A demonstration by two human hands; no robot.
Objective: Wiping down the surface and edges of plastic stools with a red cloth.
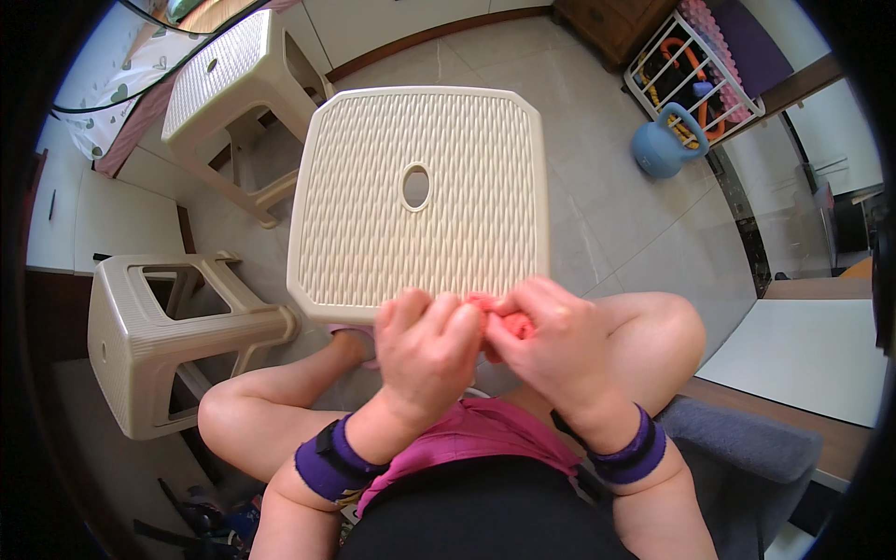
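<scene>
Both my hands grip a coral-coloured cloth [519,325], bunched up small between them at the near edge of a cream plastic stool [420,245]. My left hand [430,350] has its fingers curled at the stool's front rim and hides its part of the cloth. My right hand [556,343] pinches the cloth between thumb and fingers, close to the stool's right front corner. The stool's seat has a woven pattern and an oval hole in the middle. Whether my fingers touch the rim is hard to tell.
A second cream stool [245,91] stands upright at the upper left. Another stool [189,315] lies on its side at the left. A blue kettlebell [661,147] sits by a white wire basket [693,77] at the upper right. A grey upholstered seat [742,448] is at my right.
</scene>
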